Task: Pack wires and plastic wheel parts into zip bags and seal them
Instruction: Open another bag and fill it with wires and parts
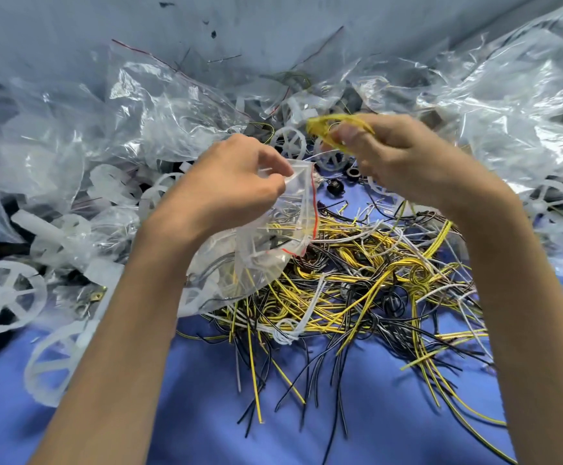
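Above the blue worktop (206,414), the left hand (236,182) pinches the mouth of a small clear zip bag (273,243) with a red seal line, holding it over the wire pile (357,280). The right hand (404,156) grips a folded yellow wire bundle (323,127) just beside the bag's opening. The loading step seems in hand; next the bundle must go into the mouth. The bag hangs crumpled, already holding some pieces.
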